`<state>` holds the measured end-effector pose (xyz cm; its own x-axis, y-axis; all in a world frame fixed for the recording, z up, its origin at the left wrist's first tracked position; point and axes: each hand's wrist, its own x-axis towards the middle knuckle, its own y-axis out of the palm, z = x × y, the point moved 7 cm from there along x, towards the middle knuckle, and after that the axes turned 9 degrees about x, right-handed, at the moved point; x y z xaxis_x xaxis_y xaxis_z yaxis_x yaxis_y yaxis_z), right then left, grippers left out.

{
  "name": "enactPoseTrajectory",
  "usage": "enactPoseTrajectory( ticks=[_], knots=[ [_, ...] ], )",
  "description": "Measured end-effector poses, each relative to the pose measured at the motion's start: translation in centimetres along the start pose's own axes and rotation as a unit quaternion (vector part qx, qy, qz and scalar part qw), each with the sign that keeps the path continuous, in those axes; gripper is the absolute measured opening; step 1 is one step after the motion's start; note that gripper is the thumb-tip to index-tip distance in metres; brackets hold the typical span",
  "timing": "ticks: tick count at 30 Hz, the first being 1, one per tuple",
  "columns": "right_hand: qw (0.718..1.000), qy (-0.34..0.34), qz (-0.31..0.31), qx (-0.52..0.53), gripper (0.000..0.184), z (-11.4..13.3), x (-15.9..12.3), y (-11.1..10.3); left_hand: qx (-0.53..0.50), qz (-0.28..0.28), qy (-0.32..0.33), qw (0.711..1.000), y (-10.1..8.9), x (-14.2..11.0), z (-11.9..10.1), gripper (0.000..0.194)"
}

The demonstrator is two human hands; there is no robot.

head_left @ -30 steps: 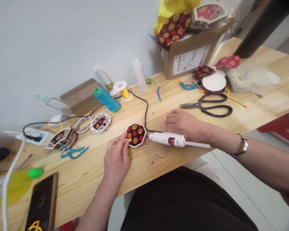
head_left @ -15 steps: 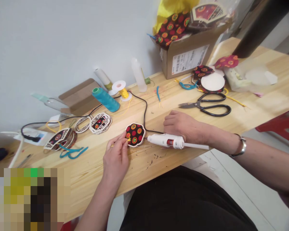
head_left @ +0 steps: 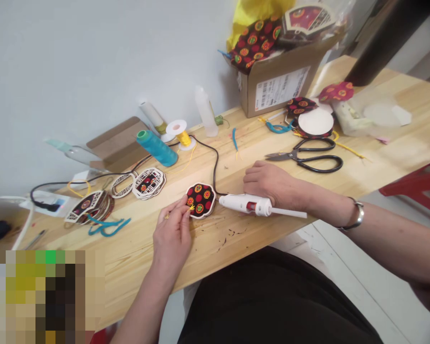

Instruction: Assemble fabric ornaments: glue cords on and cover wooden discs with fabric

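A scalloped wooden plaque faced with dark floral fabric (head_left: 201, 198) lies on the table in front of me. At its left edge are the pinched fingers of my left hand (head_left: 174, 229). A short yellow cord (head_left: 191, 208) pokes out from those fingertips over the fabric. My right hand (head_left: 268, 181) is curled around the grip side of a white hot glue gun (head_left: 245, 204), whose grip is hidden by the hand. The gun's nozzle points left, close to the plaque's right edge. A glue stick (head_left: 290, 213) sticks out of its back end.
Black-handled scissors (head_left: 304, 156) lie beyond my right hand. A teal thread cone (head_left: 157, 148), a yellow cord spool (head_left: 182, 134) and lattice plaques (head_left: 149, 184) are to the left. A cardboard box (head_left: 275, 91) stands at the back. The gun's black cable (head_left: 215, 162) crosses the table.
My right hand and the glue gun have shifted slightly up and away from the table's front edge. My left hand and the plaque have stayed in place.
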<state>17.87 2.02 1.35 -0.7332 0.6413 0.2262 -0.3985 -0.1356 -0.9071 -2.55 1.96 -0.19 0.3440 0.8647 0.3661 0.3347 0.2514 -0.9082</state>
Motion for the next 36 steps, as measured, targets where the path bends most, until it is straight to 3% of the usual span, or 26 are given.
enactPoseTrajectory(
  ticks=[22,27,30,33,36],
  knots=[
    [0.999,-0.004,0.046,0.014,0.031,0.7,0.1,0.3,-0.002,-0.003,0.0,1.0,-0.2,-0.1,0.1,0.02],
    [0.999,0.005,0.031,-0.032,0.029,-0.3,-0.8,-1.1,0.002,-0.003,0.003,1.0,0.0,-0.1,0.1,0.02],
    [0.993,0.039,0.003,-0.108,0.025,-2.0,-1.5,-2.5,0.006,-0.003,0.002,1.0,0.0,0.0,0.1,0.019],
    [0.977,0.12,-0.019,-0.176,0.018,-4.3,-1.9,-3.8,0.006,-0.003,-0.001,1.0,0.0,0.0,0.1,0.019],
    [0.968,0.192,-0.031,-0.16,0.022,-6.4,-2.4,-4.3,0.005,0.001,-0.008,1.0,0.0,0.0,0.2,0.02]
  ],
)
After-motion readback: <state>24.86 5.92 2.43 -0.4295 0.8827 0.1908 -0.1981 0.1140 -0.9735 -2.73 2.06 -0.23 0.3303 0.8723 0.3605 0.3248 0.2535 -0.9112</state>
